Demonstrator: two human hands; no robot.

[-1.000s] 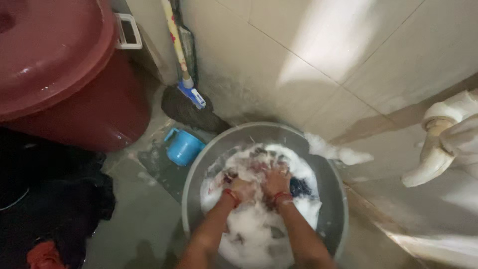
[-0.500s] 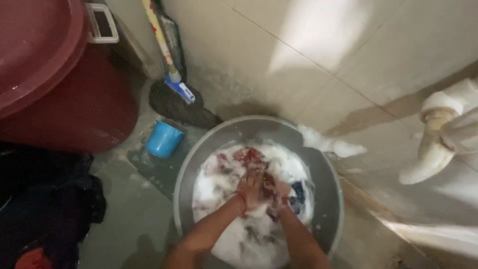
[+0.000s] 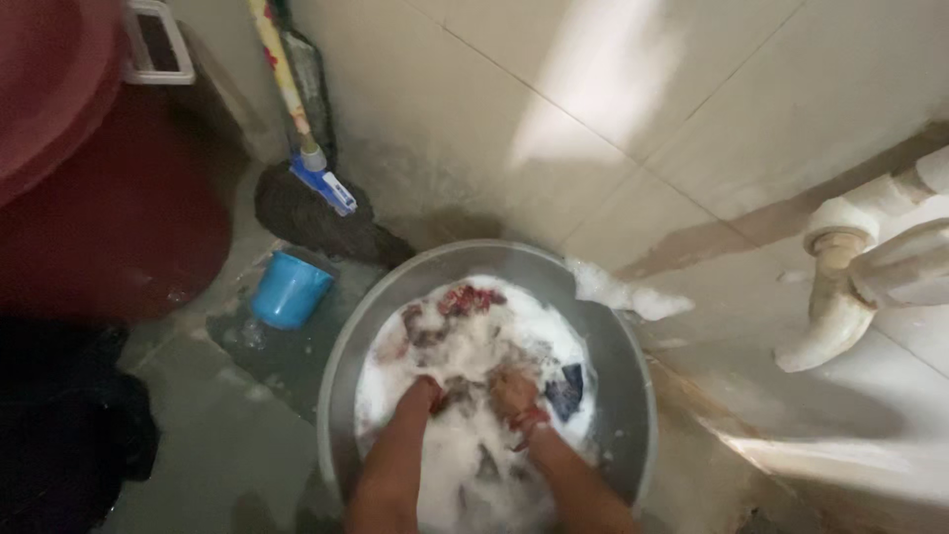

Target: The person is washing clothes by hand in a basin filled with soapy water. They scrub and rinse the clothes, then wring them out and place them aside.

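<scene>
A round grey metal basin [image 3: 621, 366] sits on the floor by the tiled wall, full of white suds and wet clothes [image 3: 465, 302] in red and dark colours. Both my hands are plunged in the foam near the basin's middle. My left hand [image 3: 425, 393] is mostly buried in suds, fingers hidden. Beside it, my right hand [image 3: 512, 392], with a red band at the wrist, presses down on the soaked cloth. A dark blue piece of cloth [image 3: 565, 390] lies just to the right of it.
A large maroon lidded bin [image 3: 109, 188] stands at left, a small blue mug [image 3: 289, 289] lies on the wet floor, and a mop [image 3: 311, 203] leans in the corner. White pipes [image 3: 840, 297] run along the right wall. Foam [image 3: 613, 292] spills past the basin rim. Dark clothes [image 3: 59, 435] lie at left.
My hands drew back toward me through the suds and now sit side by side; before, the left lay over the right. The view shifted right, uncovering red cloth at the far side.
</scene>
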